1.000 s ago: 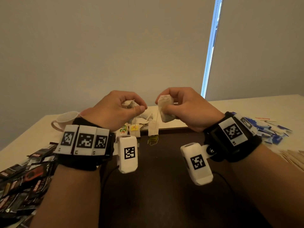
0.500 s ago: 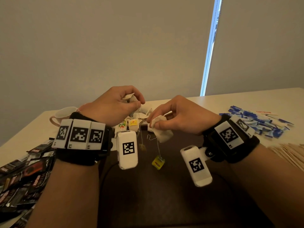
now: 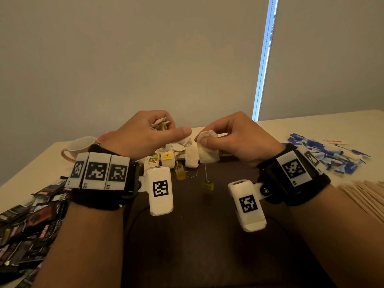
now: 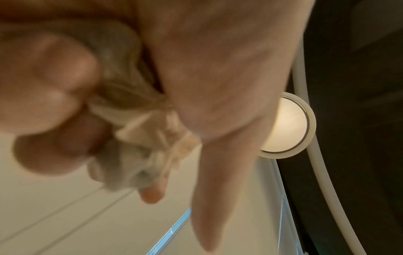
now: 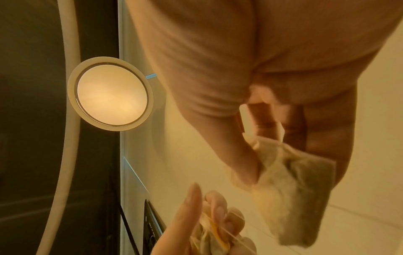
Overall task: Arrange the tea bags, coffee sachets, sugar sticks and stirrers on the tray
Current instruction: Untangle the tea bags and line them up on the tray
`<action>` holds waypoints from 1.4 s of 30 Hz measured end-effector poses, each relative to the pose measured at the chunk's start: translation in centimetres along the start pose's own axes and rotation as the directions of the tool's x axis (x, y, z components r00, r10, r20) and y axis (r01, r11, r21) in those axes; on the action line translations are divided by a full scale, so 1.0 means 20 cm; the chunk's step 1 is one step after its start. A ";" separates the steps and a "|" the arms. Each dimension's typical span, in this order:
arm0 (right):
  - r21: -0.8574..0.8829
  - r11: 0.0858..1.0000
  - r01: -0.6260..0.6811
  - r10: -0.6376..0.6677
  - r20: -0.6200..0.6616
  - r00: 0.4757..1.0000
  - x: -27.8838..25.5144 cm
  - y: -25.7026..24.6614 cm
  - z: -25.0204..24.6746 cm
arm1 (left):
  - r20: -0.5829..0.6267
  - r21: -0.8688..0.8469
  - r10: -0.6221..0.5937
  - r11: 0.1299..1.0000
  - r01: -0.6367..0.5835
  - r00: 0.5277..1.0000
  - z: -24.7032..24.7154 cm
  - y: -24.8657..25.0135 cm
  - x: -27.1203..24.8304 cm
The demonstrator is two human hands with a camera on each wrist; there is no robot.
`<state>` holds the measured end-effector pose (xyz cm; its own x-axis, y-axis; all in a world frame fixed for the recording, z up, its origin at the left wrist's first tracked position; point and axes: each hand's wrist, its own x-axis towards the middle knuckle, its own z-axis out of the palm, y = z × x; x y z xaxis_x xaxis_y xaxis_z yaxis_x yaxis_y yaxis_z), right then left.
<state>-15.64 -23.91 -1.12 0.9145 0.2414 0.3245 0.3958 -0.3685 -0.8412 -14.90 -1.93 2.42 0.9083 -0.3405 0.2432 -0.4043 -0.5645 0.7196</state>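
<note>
The right hand (image 3: 239, 140) pinches one tea bag (image 3: 207, 154) hanging upright, its string and yellow tag (image 3: 207, 185) straight below over the dark tray (image 3: 197, 246), while the left hand (image 3: 143, 136) beside it grips a bunch of tea bags (image 3: 160, 125), thumb extended.

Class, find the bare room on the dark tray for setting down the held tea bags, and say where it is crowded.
Bare: the tray's near half, between the forearms. Crowded: its far edge, with the tea bag pile, and the tags just before it.
</note>
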 end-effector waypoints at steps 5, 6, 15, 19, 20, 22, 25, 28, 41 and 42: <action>0.147 0.989 0.033 -0.022 -0.071 0.997 0.00 -0.02 0.01 | -0.099 -0.027 0.115 0.993 -0.118 0.988 0.02 0.01 0.01; 0.175 0.983 0.047 -0.033 -0.081 0.996 0.00 -0.03 0.01 | -0.098 -0.025 0.129 0.991 -0.132 0.987 0.03 0.02 0.01; 0.194 0.971 0.142 -0.087 -0.264 0.960 -0.01 -0.04 0.02 | -0.217 -0.034 0.190 0.979 -0.202 0.957 0.10 0.06 0.02; 0.148 0.978 0.149 -0.093 -0.335 0.938 0.00 -0.04 0.03 | -0.190 -0.048 0.195 0.977 -0.207 0.962 0.13 0.08 0.02; 0.150 0.977 0.150 -0.089 -0.350 0.932 0.00 -0.04 0.03 | -0.200 -0.058 0.190 0.977 -0.205 0.961 0.14 0.08 0.02; 0.166 0.975 0.151 -0.085 -0.353 0.932 0.00 -0.05 0.04 | -0.212 -0.085 0.173 0.977 -0.195 0.962 0.14 0.09 0.02; 0.164 0.971 0.177 -0.112 -0.343 0.933 -0.01 -0.06 0.04 | -0.214 -0.125 0.169 0.972 -0.199 0.962 0.14 0.11 0.01; 0.112 0.972 0.205 -0.160 -0.320 0.934 -0.02 -0.08 0.03 | -0.213 -0.163 0.175 0.964 -0.212 0.961 0.14 0.12 -0.01; -0.009 0.973 0.229 -0.223 -0.275 0.935 -0.01 -0.08 0.05 | -0.251 -0.142 0.131 0.975 -0.170 0.959 0.12 0.09 0.01; -0.009 0.976 0.217 -0.210 -0.298 0.931 0.00 -0.07 0.05 | -0.240 -0.148 0.127 0.975 -0.166 0.962 0.12 0.09 0.00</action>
<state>-16.34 -22.52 -0.42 0.7935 0.0345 0.6076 0.5854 -0.3159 -0.7467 -15.80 -4.70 2.20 0.8485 -0.2193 0.4816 -0.5289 -0.3822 0.7577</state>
